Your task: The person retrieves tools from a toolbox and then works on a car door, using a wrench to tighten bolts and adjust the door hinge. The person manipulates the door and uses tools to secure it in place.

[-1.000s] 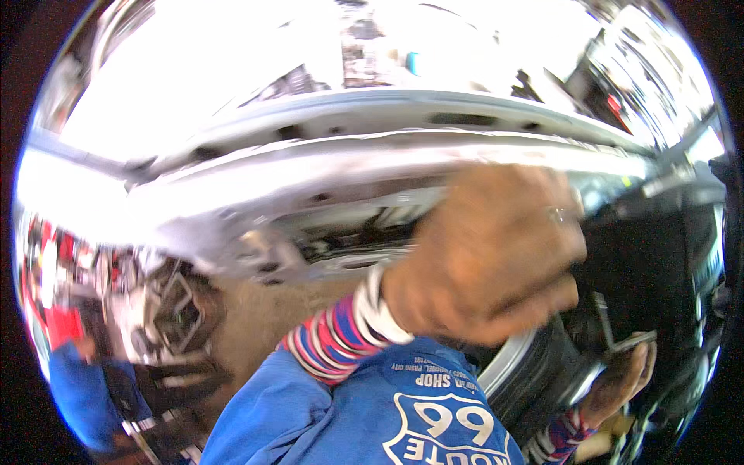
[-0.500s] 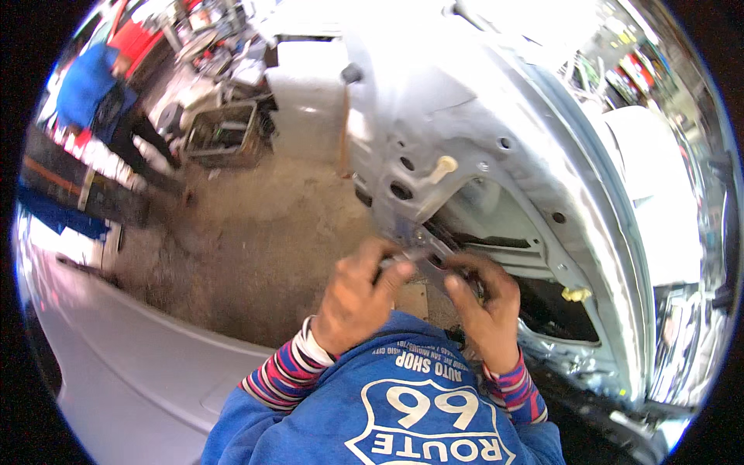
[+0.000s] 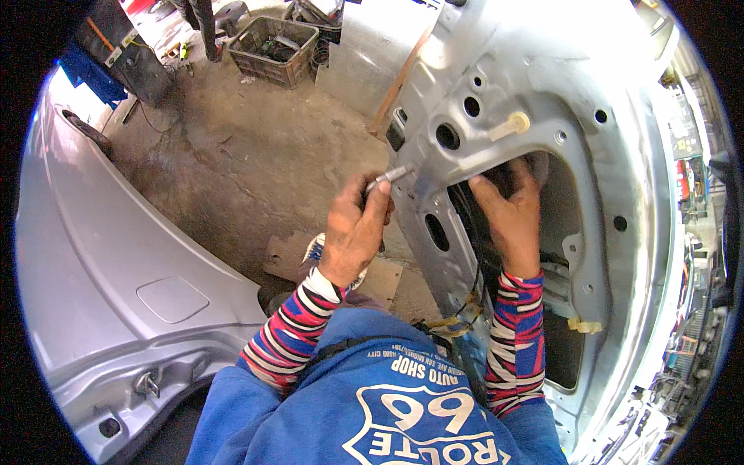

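Note:
My left hand (image 3: 353,229) is closed round a slim silver metal rod (image 3: 395,175), held between thumb and fingers. Its far end points at the edge of a silver car body panel (image 3: 434,167); whether it touches cannot be told. My right hand (image 3: 513,217) reaches into the large cutout in this panel. Its thumb is at the cutout's rim, spread well apart from the fingers, which go into the dark opening and are partly hidden. Nothing shows in that hand. A cream plastic piece (image 3: 511,125) sticks out of the panel just above it.
Silver car bodywork with a fuel flap (image 3: 172,300) curves along the left. On the concrete floor (image 3: 232,163) stand a crate of parts (image 3: 273,50) and a black box (image 3: 139,70). A person's legs (image 3: 203,27) show beyond. Yellowed tape (image 3: 585,325) hangs on the panel's lower part.
The hands, close together before, are now apart: the left is higher with the rod, the right has gone up into the cutout. The view has shifted; the other person's upper body has left it.

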`<act>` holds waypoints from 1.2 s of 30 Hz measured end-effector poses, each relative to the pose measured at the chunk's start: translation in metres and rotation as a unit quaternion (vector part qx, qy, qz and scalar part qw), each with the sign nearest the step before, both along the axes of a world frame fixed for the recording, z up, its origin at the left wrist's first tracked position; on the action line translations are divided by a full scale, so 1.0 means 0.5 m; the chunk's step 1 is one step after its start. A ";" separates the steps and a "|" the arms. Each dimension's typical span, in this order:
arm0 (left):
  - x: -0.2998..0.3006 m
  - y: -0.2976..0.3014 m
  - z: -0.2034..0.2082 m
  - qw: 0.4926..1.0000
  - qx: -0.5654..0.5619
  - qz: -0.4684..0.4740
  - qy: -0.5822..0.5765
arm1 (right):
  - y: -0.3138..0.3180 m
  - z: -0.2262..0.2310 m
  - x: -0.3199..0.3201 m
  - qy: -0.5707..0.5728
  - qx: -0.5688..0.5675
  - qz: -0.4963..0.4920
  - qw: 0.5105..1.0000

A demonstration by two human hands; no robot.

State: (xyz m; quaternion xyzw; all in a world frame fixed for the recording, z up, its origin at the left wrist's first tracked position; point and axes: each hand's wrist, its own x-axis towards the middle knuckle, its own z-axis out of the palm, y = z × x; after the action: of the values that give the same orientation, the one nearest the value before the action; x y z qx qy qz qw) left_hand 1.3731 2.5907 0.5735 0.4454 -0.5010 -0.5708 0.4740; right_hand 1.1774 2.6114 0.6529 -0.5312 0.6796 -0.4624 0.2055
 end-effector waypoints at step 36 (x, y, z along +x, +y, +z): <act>-0.029 0.074 -0.158 0.989 0.127 0.032 0.075 | 0.027 -0.017 0.003 0.029 -0.096 0.082 0.992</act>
State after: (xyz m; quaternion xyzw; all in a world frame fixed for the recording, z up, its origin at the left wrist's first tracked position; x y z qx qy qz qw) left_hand 1.3584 2.6276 0.4945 0.4735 -0.3731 -0.6463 0.4679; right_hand 1.1792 2.6250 0.6442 -0.6159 0.5917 -0.4914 0.1707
